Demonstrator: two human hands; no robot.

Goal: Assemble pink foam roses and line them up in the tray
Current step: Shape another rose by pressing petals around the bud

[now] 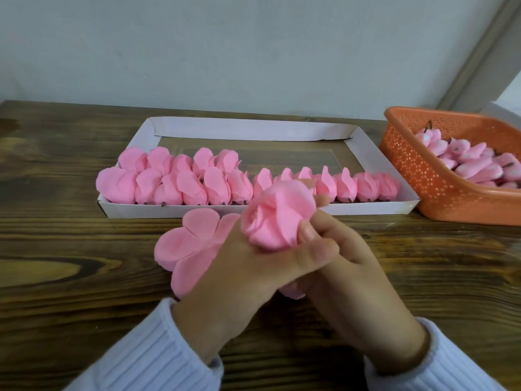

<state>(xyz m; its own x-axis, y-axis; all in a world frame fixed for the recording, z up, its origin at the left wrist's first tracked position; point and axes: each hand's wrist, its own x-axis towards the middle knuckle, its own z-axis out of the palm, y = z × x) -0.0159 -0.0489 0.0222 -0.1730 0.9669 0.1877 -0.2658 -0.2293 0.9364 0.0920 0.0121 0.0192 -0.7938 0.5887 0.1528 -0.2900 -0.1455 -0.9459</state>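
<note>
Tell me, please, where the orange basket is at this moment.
In the head view the orange basket sits on the wooden table at far right, beside the right end of the white tray, with pink buds inside.

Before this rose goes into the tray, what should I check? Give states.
1. Grip on the foam rose: ok, left hand and right hand both hold it.
2. Stem end seated: cannot tell, hidden by the hands.
3. Free slot in the tray: ok, back row stops partway, with open space to its right.
4. Slot in front row: not ok, filled end to end.
5. Flat petals for the next rose: ok, on the table under the left hand.
</note>
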